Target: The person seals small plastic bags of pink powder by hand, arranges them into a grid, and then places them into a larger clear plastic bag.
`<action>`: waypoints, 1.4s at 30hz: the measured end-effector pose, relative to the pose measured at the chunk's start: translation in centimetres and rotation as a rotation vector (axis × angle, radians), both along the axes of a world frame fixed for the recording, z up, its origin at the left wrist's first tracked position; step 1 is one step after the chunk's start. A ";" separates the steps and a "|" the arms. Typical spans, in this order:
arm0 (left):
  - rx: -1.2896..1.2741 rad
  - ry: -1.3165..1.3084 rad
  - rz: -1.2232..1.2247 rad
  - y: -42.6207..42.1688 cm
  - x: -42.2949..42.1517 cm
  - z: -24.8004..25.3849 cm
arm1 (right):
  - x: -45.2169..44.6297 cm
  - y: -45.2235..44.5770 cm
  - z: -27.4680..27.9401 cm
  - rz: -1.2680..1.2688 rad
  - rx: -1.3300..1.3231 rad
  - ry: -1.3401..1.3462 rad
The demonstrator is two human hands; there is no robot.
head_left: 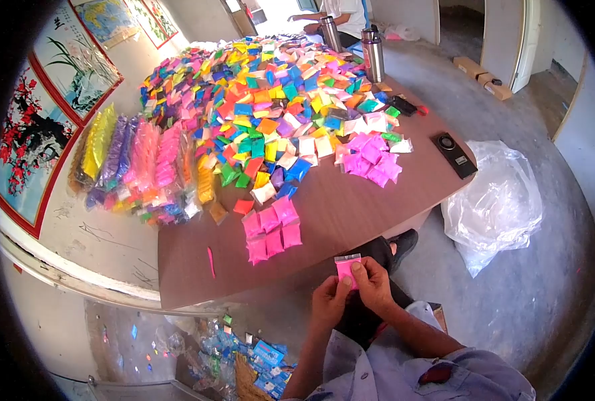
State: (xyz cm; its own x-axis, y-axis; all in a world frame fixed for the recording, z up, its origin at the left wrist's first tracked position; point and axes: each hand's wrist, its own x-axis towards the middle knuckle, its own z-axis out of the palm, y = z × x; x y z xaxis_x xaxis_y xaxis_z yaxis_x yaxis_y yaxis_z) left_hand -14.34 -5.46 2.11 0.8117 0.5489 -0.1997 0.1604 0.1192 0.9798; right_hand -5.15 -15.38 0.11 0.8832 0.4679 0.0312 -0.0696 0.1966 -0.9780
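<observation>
Both my hands grip one small clear packet of bright pink material (pixel 346 267), held upright in front of my lap, just off the table's near edge. My left hand (pixel 331 302) pinches its lower left side with the thumb in front. On the right side, my right hand (pixel 373 284) presses its thumb against the packet's face. Fingers behind the packet are hidden. On the table nearby lie neat rows of pink packets (pixel 270 229), and farther right a loose cluster of pink-violet packets (pixel 372 160).
A large heap of multicoloured packets (pixel 264 100) covers the brown table's (pixel 337 207) far part. Bundled sleeves of packets (pixel 137 157) stand left. A pink stick (pixel 211 262), a black device (pixel 454 154) and metal flasks (pixel 373 57) are on the table. A plastic bag (pixel 494 200) sits right; another person (pixel 343 17) sits beyond.
</observation>
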 end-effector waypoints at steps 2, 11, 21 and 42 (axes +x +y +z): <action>0.085 -0.015 -0.001 0.1 0.1 -0.5 | 0.2 -0.1 -0.2 0.018 0.004 0.017; 0.181 0.035 0.002 -0.8 0.5 0.4 | 0.3 -0.3 0.4 -0.013 0.000 0.002; 0.360 0.077 -0.044 -0.9 0.2 0.9 | 0.3 -0.9 0.3 0.032 0.034 0.070; 0.117 -0.112 0.102 0.0 0.6 0.2 | -0.1 -0.7 0.3 0.092 0.001 -0.039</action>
State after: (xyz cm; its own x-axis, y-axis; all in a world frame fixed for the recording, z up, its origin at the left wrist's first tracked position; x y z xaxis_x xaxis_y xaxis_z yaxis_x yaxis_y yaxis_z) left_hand -13.72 -5.45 2.32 0.7641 0.6437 -0.0413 0.0425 0.0136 0.9990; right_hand -5.25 -16.05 0.43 0.8348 0.5466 0.0654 -0.0491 0.1923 -0.9801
